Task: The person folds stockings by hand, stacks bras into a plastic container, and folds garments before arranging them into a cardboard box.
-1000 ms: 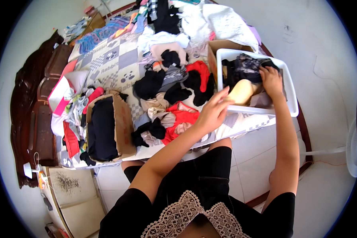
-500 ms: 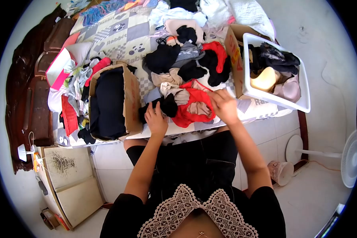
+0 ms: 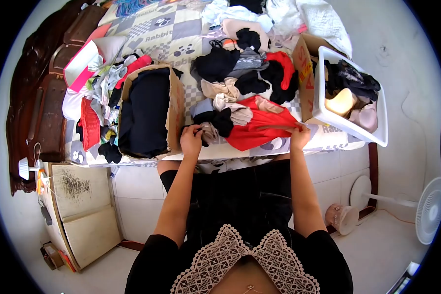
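Observation:
A red garment [image 3: 259, 130] with a beige patch lies spread near the bed's front edge. My right hand [image 3: 299, 136] is closed on its right corner, drawing the cloth out flat. To its left sit a black cloth [image 3: 224, 122] and a small beige-grey cloth [image 3: 209, 133]. My left hand [image 3: 191, 140] is beside these, close to the cardboard box, its fingers curled at some dark fabric; what they grip is partly hidden. Behind the red garment is a heap of clothing, with a black garment [image 3: 215, 64] and a beige one [image 3: 220, 89] in it.
A cardboard box [image 3: 176, 112] packed with dark fabric stands at left, beside a mixed clothes pile [image 3: 90, 125]. At right, a white plastic bin [image 3: 348, 128] holding bras leans by another cardboard box [image 3: 306, 73]. A floor fan [image 3: 430, 210] stands at far right.
My right hand has moved right and down, stretching out the bunched red garment. My left hand has shifted slightly at the dark cloths, where a beige-grey cloth now shows. The camera view has moved slightly.

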Motion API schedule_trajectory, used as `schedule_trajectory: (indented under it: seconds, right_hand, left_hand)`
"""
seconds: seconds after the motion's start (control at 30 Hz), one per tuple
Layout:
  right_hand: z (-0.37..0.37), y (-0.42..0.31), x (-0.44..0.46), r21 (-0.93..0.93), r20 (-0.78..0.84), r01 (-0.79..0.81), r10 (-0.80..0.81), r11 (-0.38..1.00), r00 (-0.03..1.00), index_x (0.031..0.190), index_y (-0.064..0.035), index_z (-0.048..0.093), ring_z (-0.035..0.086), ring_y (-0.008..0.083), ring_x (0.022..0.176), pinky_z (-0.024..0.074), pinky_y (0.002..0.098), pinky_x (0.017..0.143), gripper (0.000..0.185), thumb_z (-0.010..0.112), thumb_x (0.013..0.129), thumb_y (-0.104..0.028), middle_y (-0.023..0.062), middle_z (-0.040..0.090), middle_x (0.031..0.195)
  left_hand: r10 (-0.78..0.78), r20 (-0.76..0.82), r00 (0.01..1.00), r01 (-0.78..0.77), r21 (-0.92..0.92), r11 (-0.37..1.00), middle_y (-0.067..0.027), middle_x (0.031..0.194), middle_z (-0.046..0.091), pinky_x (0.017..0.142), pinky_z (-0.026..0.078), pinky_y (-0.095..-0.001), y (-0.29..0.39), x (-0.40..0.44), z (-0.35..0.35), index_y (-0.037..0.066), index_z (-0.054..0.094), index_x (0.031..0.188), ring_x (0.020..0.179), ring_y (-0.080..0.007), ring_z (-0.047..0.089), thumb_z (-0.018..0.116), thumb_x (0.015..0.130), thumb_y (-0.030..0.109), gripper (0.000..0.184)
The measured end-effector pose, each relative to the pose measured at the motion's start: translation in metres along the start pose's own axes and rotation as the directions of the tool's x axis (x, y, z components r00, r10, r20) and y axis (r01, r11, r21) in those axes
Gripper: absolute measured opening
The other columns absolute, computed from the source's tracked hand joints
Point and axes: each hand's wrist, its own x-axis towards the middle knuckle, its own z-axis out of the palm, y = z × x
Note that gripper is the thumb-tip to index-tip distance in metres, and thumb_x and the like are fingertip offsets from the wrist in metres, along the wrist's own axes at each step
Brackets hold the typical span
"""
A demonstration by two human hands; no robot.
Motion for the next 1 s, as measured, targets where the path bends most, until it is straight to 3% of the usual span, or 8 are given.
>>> schedule_trajectory:
  seconds: [0.07,0.27,0.37,0.47,0.57,0.73,0.8,1.0]
  right_hand:
    - [0.000,-0.001,-0.003,0.046,0.027,-0.075,0.074,0.996,0.997,0.090,-0.0074,0.069,0.056,0.0333,0.087,0.0462,0.0399,0.079,0.024,0.056,0.071,-0.002,0.0159,0.057,0.094]
    - [-0.004,-0.062,-0.056,-0.314,0.014,0.321,-0.334,0.894,0.942,0.110,-0.0088,0.059,0.050,0.0356,0.096,0.0415,0.0458,0.083,0.043,0.063,0.068,-0.008,0.0167,0.051,0.110]
    - [0.013,-0.059,-0.074,-0.052,0.165,0.587,-0.573,0.808,0.803,0.116,-0.0093,0.055,0.049,0.0383,0.099,0.0417,0.0468,0.085,0.050,0.066,0.068,-0.006,0.0180,0.048,0.114]
    - [0.035,-0.064,-0.090,0.289,0.449,0.328,-0.430,0.900,0.784,0.123,-0.0109,0.049,0.049,0.0415,0.099,0.0409,0.0480,0.089,0.058,0.069,0.068,-0.005,0.0195,0.045,0.119]
    - [0.055,-0.102,-0.080,0.250,0.395,0.240,-0.325,0.938,0.859,0.127,-0.0101,0.044,0.046,0.0410,0.105,0.0380,0.0479,0.094,0.066,0.072,0.067,-0.010,0.0198,0.041,0.125]
    - [0.098,-0.128,-0.082,0.021,0.362,0.412,-0.391,0.911,0.846,0.125,-0.0081,0.047,0.039,0.0363,0.115,0.0356,0.0439,0.098,0.065,0.073,0.065,-0.015,0.0164,0.043,0.129]
    - [0.115,-0.135,-0.090,0.021,0.529,0.553,-0.478,0.833,0.701,0.113,-0.0080,0.057,0.040,0.0362,0.114,0.0359,0.0427,0.098,0.051,0.070,0.064,-0.012,0.0118,0.052,0.119]
    - [0.118,-0.157,-0.098,0.518,0.512,0.429,-0.670,0.740,0.537,0.091,-0.0053,0.066,0.050,0.0344,0.110,0.0398,0.0405,0.096,0.025,0.066,0.066,-0.007,0.0106,0.064,0.101]
  left_hand:
    - [-0.006,-0.009,1.000,0.006,-0.021,1.000,-0.0117,0.100,0.056,0.074,0.048,-0.0378,0.000,-0.005,0.001,0.008,0.057,0.110,0.085,-0.0296,0.058,0.066,0.072,0.003,0.040]
    - [0.191,-0.209,0.959,-0.140,0.233,0.962,-0.0149,0.123,0.045,0.093,0.037,-0.0454,0.022,-0.024,0.001,0.010,0.054,0.116,0.112,-0.0355,0.043,0.070,0.069,0.009,0.049]
    - [0.259,-0.144,0.955,-0.204,0.316,0.927,-0.0166,0.136,0.034,0.099,0.028,-0.0549,0.036,-0.036,0.003,0.014,0.050,0.122,0.123,-0.0390,0.032,0.072,0.068,0.012,0.059]
    - [0.356,0.007,0.934,-0.319,0.460,0.829,-0.0172,0.145,0.023,0.101,0.020,-0.0610,0.046,-0.051,0.010,0.019,0.044,0.130,0.130,-0.0394,0.024,0.074,0.065,0.015,0.072]
    - [0.010,-0.089,0.996,0.025,0.389,0.921,-0.0178,0.149,0.008,0.103,0.021,-0.0574,0.048,-0.048,0.018,0.024,0.027,0.141,0.132,-0.0437,0.017,0.079,0.062,0.014,0.096]
    - [-0.012,-0.116,0.993,0.028,0.136,0.990,-0.0211,0.148,0.004,0.103,0.028,-0.0512,0.032,-0.016,0.030,0.025,0.021,0.143,0.128,-0.0485,0.019,0.083,0.054,0.011,0.109]
    - [0.024,-0.031,0.999,-0.020,0.116,0.993,-0.0203,0.148,0.005,0.102,0.031,-0.0527,0.038,0.003,0.031,0.026,0.021,0.143,0.127,-0.0481,0.020,0.084,0.051,0.012,0.111]
    - [0.053,0.147,0.988,-0.092,0.272,0.958,-0.0163,0.148,0.010,0.099,0.037,-0.0498,0.030,0.032,0.029,0.032,0.032,0.137,0.129,-0.0440,0.020,0.082,0.052,0.012,0.101]
